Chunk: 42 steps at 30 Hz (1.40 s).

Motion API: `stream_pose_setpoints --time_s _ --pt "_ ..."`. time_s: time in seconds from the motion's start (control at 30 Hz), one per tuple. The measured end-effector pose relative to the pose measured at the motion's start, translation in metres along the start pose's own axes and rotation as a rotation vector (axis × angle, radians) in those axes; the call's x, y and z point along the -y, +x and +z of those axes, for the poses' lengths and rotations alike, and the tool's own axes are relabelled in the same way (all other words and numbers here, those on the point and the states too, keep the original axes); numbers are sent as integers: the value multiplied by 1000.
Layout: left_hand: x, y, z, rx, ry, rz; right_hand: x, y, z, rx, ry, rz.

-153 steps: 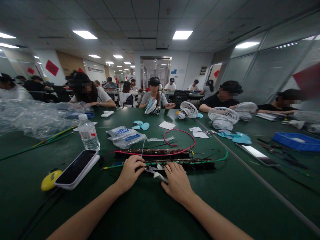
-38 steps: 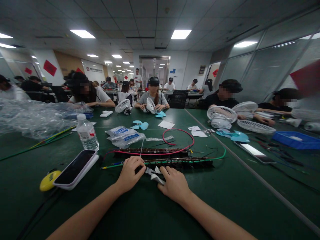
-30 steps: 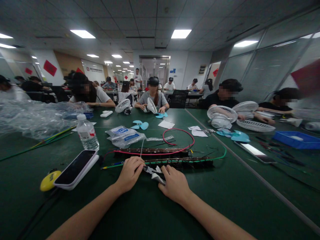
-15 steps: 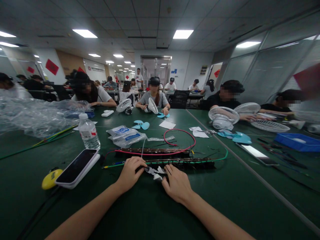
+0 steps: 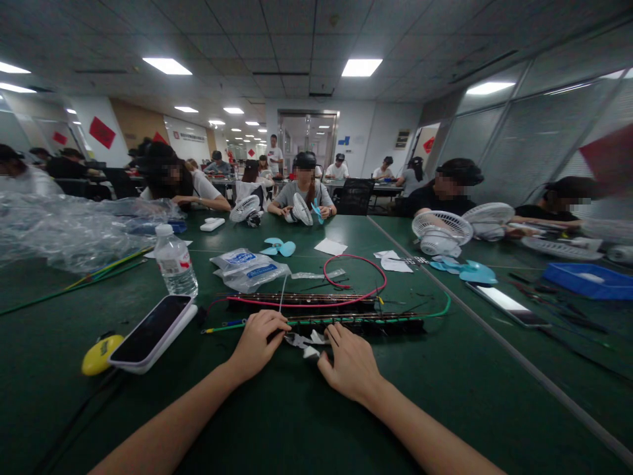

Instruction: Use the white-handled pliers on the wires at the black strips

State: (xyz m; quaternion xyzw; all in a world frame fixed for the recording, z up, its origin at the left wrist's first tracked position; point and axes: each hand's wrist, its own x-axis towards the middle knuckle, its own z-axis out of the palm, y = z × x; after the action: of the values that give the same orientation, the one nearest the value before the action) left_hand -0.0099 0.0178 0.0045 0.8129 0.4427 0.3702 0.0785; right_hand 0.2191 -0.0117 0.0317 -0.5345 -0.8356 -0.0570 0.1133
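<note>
My left hand point(image 5: 258, 342) is curled, fingers closed at the left end of a long dark strip point(image 5: 353, 322) with a green wire along it. My right hand point(image 5: 349, 361) rests beside it with fingers bent down, pinching small white pieces point(image 5: 305, 342) that lie between both hands. A second dark strip point(image 5: 301, 301) with a red wire point(image 5: 363, 277) looped over it lies just behind. What exactly each hand grips is too small to name.
A phone in a white case point(image 5: 152, 332) and a yellow object point(image 5: 100, 354) lie at my left, a water bottle point(image 5: 175, 261) and plastic packets point(image 5: 247, 269) behind. Another phone point(image 5: 506, 304), a blue tray point(image 5: 588, 280) and fans point(image 5: 442, 232) sit right. Other people work across the green table point(image 5: 297, 422).
My hands stay at the near strip; the right hand shifted slightly and the white pieces between the hands moved a little. People across the table moved their fans.
</note>
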Motion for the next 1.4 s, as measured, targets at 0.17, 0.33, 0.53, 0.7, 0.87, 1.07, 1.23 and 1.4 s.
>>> stream_pose_setpoints --time_s 0.17,0.33,0.53,0.7,0.87,1.07,1.23,1.4 --pt "-1 0 -1 12 6 4 1 2 -7 15 -8 20" --pt "-2 0 -1 20 7 1 2 1 -7 18 -20 14" --pt "-3 0 -2 22 5 -1 0 1 -1 5 -32 7" --pt "-2 0 -2 26 6 4 0 1 1 21 -30 7" --pt "-2 -1 -2 22 7 7 0 0 4 4 -37 5" --pt "1 -1 0 28 7 11 -1 0 8 -3 -39 9" --pt "2 -1 1 27 10 12 -1 0 8 7 -35 10" --pt "2 -2 0 26 12 13 1 0 5 -4 -44 -4"
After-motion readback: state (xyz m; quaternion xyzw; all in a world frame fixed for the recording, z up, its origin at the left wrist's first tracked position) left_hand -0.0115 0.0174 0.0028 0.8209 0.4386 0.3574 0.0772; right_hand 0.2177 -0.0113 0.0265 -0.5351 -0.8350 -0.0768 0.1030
